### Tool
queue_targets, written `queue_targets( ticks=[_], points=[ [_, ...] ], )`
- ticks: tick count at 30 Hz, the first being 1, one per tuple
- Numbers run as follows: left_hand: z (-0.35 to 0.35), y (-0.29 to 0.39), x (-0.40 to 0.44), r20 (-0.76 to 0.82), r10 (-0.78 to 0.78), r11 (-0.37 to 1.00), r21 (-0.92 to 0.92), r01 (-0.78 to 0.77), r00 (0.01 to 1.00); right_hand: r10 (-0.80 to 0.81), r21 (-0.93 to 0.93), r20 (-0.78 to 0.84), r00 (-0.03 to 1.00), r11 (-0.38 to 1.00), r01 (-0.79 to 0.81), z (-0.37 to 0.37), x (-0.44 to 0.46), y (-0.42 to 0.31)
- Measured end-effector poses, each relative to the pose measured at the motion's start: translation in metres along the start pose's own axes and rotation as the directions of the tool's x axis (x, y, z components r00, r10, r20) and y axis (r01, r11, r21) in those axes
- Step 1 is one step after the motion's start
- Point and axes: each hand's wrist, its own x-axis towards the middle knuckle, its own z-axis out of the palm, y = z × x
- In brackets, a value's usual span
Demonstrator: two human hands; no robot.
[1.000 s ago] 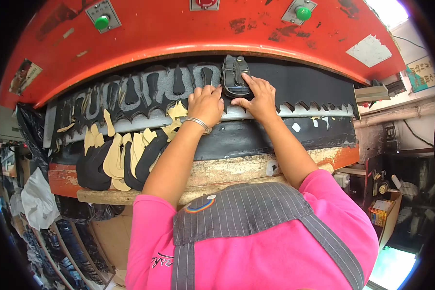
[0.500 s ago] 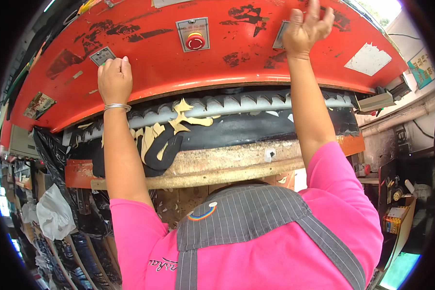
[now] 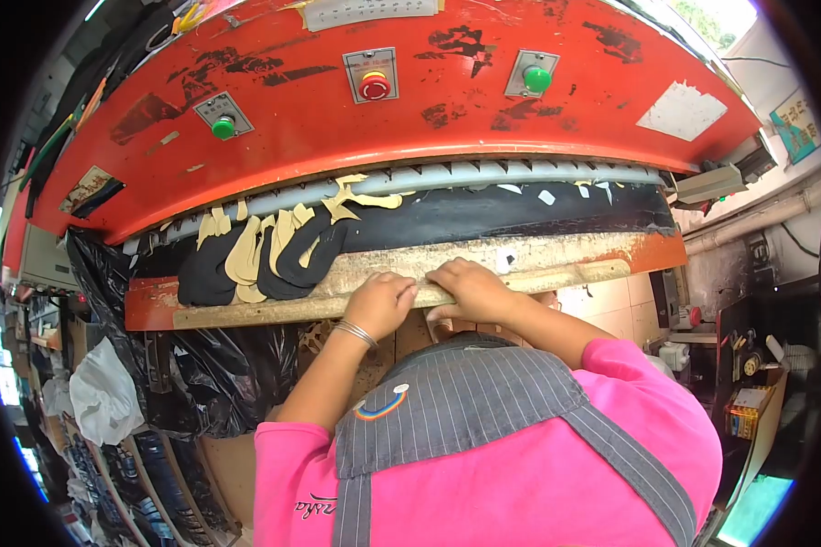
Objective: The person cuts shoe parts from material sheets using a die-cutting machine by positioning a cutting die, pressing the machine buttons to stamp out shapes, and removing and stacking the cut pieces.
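Both hands rest close together on the front edge of the wooden board. My left hand has its fingers curled over the edge, a metal bangle at the wrist. Just to its right, my right hand lies over the same edge, fingers bent and thumb below. Left of them is a pile of black and cream cut pieces. Behind the pile, a jagged cream scrap lies on the black pad. The pale strip of sheet runs under the red machine beam.
The red machine beam spans the back, with a green button on the left, a red button in the middle and another green button on the right. A white plastic bag hangs at the lower left.
Both hands have come down from the buttons on the red beam to the front board. The black die seen at the first frame is now out of sight.
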Motion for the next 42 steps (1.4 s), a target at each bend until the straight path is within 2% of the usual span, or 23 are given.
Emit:
queue_targets(
  ticks=[3,7,11,14,17,18,20,21,23,24,25,26,28,30,32,33,35,36,39,42],
  points=[
    [0.014,0.013,-0.007,-0.144,0.024,0.997,0.079,-0.013,0.989,0.087,-0.109,-0.003,0.996,0.990,-0.087,0.009,-0.006,-0.013],
    [0.024,0.018,-0.006,-0.202,-0.017,0.989,0.144,0.047,0.979,0.104,-0.149,-0.067,0.992,0.982,-0.113,0.010,-0.009,-0.020],
    [0.030,0.015,-0.003,-0.240,-0.029,0.985,0.157,0.069,0.970,0.135,-0.171,-0.062,0.989,0.975,-0.143,0.011,-0.008,-0.020],
    [0.023,0.017,0.003,-0.166,-0.083,0.986,0.130,0.105,0.983,0.131,-0.140,-0.058,0.990,0.981,-0.138,0.007,-0.007,-0.019],
    [0.004,0.014,0.016,0.043,-0.101,0.990,0.107,0.096,0.994,0.130,-0.064,0.028,0.991,0.990,-0.128,-0.003,-0.003,-0.013],
    [-0.009,0.015,0.028,0.186,-0.158,0.985,0.104,0.141,0.970,0.115,-0.009,0.128,0.985,0.993,-0.115,-0.010,0.003,-0.004],
    [-0.038,0.020,0.050,0.451,-0.257,0.967,0.118,0.228,0.855,0.061,0.103,0.320,0.946,0.990,-0.098,-0.029,0.014,0.011],
    [-0.045,0.016,0.065,0.443,-0.227,0.974,0.116,0.195,0.867,0.157,0.272,0.487,0.859,0.908,-0.320,-0.058,0.032,0.014],
    [-0.048,-0.006,0.103,0.123,-0.062,0.997,0.060,0.055,0.990,0.302,0.634,0.292,0.907,0.649,-0.420,-0.072,0.058,0.050],
    [-0.050,-0.017,0.126,-0.051,0.020,0.999,0.050,-0.018,0.998,0.424,0.656,0.119,0.898,0.645,-0.392,-0.080,0.079,0.067],
    [-0.054,-0.026,0.153,-0.120,0.032,0.996,0.085,-0.022,0.992,0.384,0.432,-0.198,0.902,0.860,-0.272,-0.086,0.103,0.088],
    [-0.058,-0.035,0.183,-0.186,0.045,0.992,0.121,-0.022,0.981,0.562,0.398,-0.211,0.800,0.797,-0.455,-0.098,0.128,0.101],
    [-0.050,-0.068,0.239,-0.305,0.154,0.977,0.192,-0.098,0.940,0.646,0.177,-0.177,0.743,0.763,-0.622,-0.115,0.177,0.121],
    [-0.039,-0.094,0.280,-0.270,0.120,0.968,0.244,-0.053,0.955,0.711,-0.057,-0.063,0.700,0.698,-0.714,-0.109,0.222,0.139],
    [-0.024,-0.109,0.301,-0.150,-0.005,0.942,0.331,0.055,0.989,0.751,-0.226,-0.004,0.660,0.643,-0.732,-0.101,0.251,0.137],
    [-0.020,-0.113,0.307,-0.091,-0.071,0.921,0.376,0.100,0.993,0.761,-0.222,0.003,0.649,0.633,-0.742,-0.097,0.257,0.145],
    [-0.009,-0.122,0.309,-0.071,-0.130,0.921,0.361,0.147,0.989,0.782,-0.217,0.018,0.623,0.611,-0.761,-0.089,0.262,0.160],
    [-0.007,-0.122,0.308,-0.055,-0.160,0.920,0.353,0.170,0.986,0.755,-0.175,-0.003,0.656,0.646,-0.743,-0.087,0.259,0.163],
    [-0.006,-0.120,0.309,-0.024,-0.219,0.909,0.360,0.213,0.975,0.739,-0.026,-0.014,0.673,0.673,-0.739,-0.084,0.252,0.178],
    [-0.009,-0.115,0.311,0.007,-0.278,0.901,0.348,0.258,0.961,0.651,0.369,-0.070,0.755,0.721,-0.587,-0.083,0.234,0.211]
  ],
)
